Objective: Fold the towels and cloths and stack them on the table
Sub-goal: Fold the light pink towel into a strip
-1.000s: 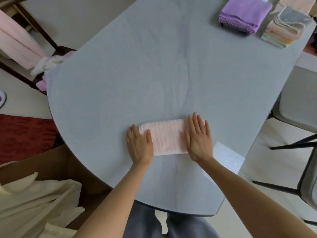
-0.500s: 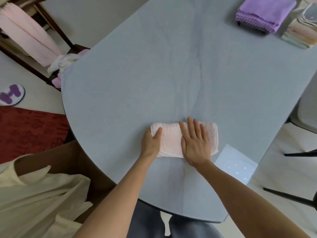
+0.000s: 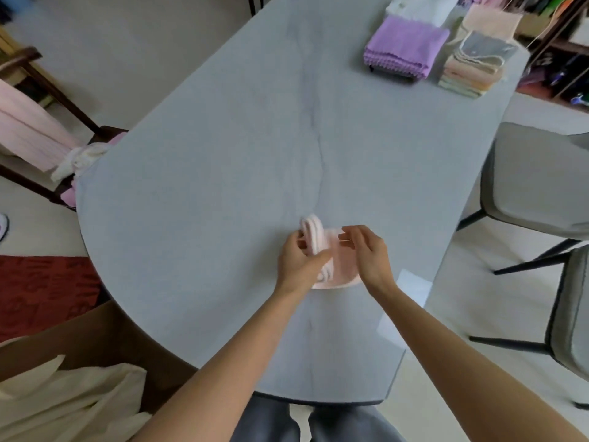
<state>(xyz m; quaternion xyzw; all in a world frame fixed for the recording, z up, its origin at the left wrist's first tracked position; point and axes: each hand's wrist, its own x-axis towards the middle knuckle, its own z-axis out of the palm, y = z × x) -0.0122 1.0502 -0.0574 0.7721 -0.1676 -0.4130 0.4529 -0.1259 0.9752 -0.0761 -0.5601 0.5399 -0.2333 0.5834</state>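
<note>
A pale pink towel [image 3: 338,266] lies half-folded on the grey table [image 3: 223,186], its left end raised; folded purple cloths [image 3: 406,47] and pastel cloths [image 3: 471,71] sit stacked far off.

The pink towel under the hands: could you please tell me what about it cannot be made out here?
- Head view: the pink towel is motion-blurred, so its fold layers cannot be counted.
- The left hand covers the towel's left part.
- The right hand hides its right edge; whether those fingers touch the cloth is unclear.
</note>
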